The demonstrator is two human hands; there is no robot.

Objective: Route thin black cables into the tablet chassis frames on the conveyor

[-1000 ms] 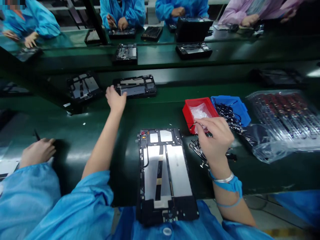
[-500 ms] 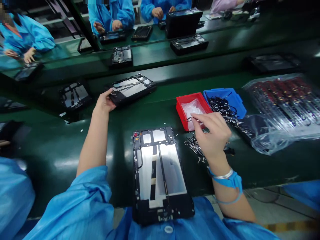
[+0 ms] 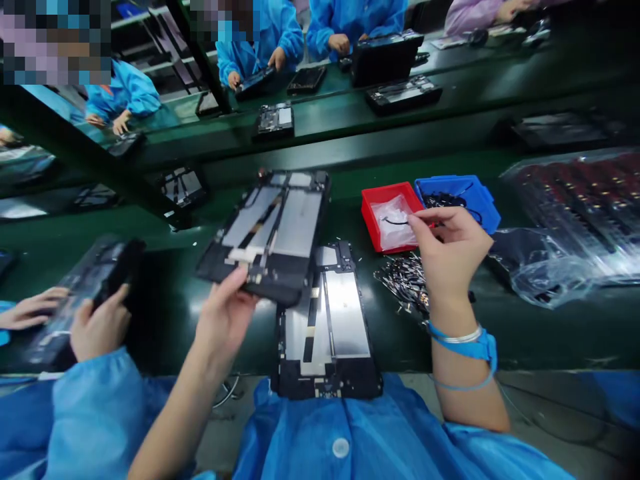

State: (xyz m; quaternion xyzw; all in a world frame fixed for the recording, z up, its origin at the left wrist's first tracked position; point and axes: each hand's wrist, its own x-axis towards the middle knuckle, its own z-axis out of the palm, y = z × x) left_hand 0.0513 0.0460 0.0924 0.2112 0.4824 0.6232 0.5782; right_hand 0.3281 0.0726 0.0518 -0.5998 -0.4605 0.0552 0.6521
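Note:
My left hand (image 3: 227, 310) grips the lower edge of an open tablet body (image 3: 295, 223), thumb on top, holding it tilted above the bench. Below and partly behind it, a second tablet body (image 3: 345, 313) lies at the bench edge in front of me, its upper left part covered. My right hand (image 3: 447, 250) pinches a thin black cable (image 3: 396, 221) between thumb and fingertips, over a red bin (image 3: 370, 217) with clear plastic bags in it. Beside that stands a blue bin (image 3: 487, 207) of black cables. Under my right hand lies a pile of small cables (image 3: 403, 280).
Clear plastic packaging (image 3: 575, 220) with rows of parts lies at the right. At the left, a neighbour's hands hold another device (image 3: 85, 293). A dark green post (image 3: 100, 147) slants across the left. Several people in blue work behind the far ledge with more devices.
My left hand has brought its tablet body from the back of the bench towards me, over the second one. The view has shifted left. The neighbour's hands and device have come into view.

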